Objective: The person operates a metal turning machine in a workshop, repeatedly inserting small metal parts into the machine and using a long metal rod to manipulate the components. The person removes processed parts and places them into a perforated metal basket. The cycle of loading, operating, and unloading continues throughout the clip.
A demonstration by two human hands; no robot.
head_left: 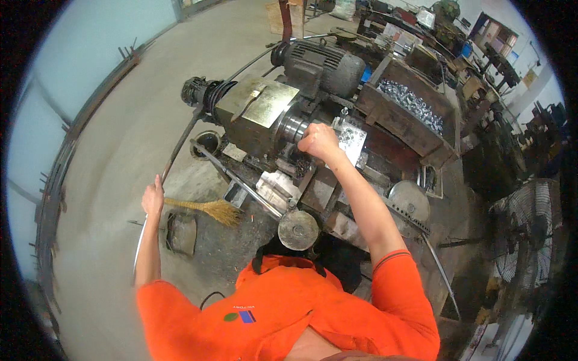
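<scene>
My left hand, out to the left, is closed around a long metal rod. The rod rises to the pulley end of a greasy lathe-like machine and runs down past my forearm. My right hand is closed in a fist at the front of the shiny round spindle. Its fingers face away, so anything inside them is hidden. Just right of this hand is a bright metal block. A loose sheet-metal plate lies on top of the machine's housing.
A ribbed motor sits behind the housing. At the right, a rusty box holds many small metal parts. A straw broom and a dustpan lie on the floor at left. Round discs are near my body; a fan stands far right.
</scene>
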